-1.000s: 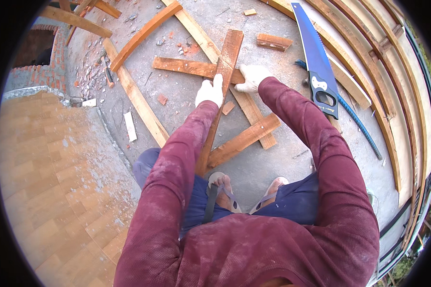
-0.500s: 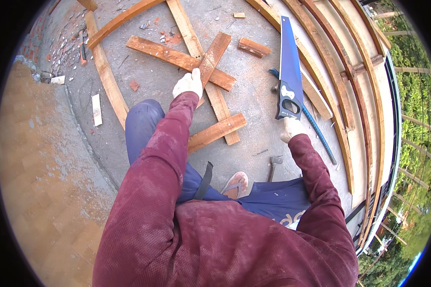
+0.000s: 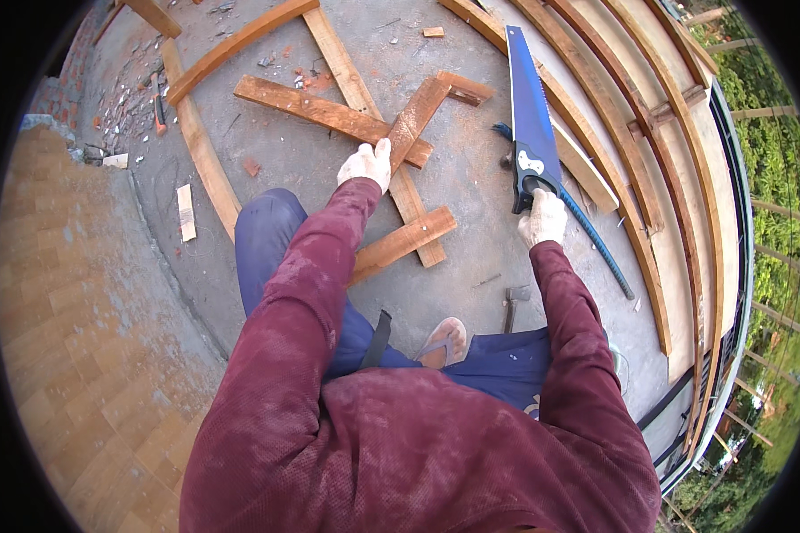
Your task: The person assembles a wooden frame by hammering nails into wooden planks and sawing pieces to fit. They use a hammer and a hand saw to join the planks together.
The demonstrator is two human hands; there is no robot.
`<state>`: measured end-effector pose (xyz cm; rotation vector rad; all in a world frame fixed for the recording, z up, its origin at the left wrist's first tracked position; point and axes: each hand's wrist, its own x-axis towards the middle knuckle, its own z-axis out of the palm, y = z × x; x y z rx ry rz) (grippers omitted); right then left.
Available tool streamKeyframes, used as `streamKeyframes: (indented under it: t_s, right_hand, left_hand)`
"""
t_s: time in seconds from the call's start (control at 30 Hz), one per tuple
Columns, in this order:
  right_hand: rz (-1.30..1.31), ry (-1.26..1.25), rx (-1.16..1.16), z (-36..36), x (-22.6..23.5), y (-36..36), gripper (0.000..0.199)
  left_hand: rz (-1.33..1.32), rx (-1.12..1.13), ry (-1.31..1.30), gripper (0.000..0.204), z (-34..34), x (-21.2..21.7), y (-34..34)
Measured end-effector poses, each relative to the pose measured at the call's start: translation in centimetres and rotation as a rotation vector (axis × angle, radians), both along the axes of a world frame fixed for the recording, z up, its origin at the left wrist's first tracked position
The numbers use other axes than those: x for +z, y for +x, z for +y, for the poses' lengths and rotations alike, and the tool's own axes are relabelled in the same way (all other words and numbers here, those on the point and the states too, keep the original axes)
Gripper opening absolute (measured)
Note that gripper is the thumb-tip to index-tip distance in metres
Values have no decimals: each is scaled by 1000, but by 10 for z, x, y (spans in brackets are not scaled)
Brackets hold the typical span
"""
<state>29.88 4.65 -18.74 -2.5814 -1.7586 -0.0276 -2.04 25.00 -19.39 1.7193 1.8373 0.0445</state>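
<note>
My left hand (image 3: 366,165) is closed on the near end of a short wooden board (image 3: 420,120), which lies tilted across a longer reddish plank (image 3: 302,106). Beneath that plank runs a pale plank (image 3: 340,62). At the far end of the held board is a small wooden offcut (image 3: 469,90); whether they touch I cannot tell. My right hand (image 3: 544,218) grips the black handle of a handsaw (image 3: 532,115), its blue blade pointing away from me, apart from the held board. Below my left hand, another short board (image 3: 406,241) rests by the pale plank's near end.
A hammer (image 3: 514,304) lies near my sandalled foot (image 3: 449,336). Beside the saw is a blue ribbed bar (image 3: 600,250). Long timbers (image 3: 596,111) stretch along the right side. Another hammer (image 3: 158,111) lies among rubble at far left, near a tiled surface (image 3: 89,293).
My right hand has moved up onto the saw's handle, and the saw has shifted slightly left. My left hand and its board have moved a little right, toward the small offcut.
</note>
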Motion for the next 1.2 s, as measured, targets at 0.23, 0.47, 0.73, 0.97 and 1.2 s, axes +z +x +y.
streamKeyframes:
  t_s: [0.23, 0.47, 0.73, 0.97, 1.2]
  right_hand:
    - [-79, -264, 130, 17, -30, 16, 35]
    - [373, 396, -13, 34, 55, -16, 23]
    - [1394, 526, -258, -34, 173, -107, 19]
    - [997, 442, 39, -43, 155, -141, 38]
    - [1050, 312, 9, -44, 154, -129, 43]
  left_hand:
    - [-14, -38, 15, 71, -8, 2, 5]
    - [-5, -117, 43, 70, 0, -17, 4]
    - [27, -19, -58, 78, 0, 10, 4]
    - [-31, -36, -43, 78, 1, -5, 1]
    - [-61, -13, -58, 77, -1, -2, -1]
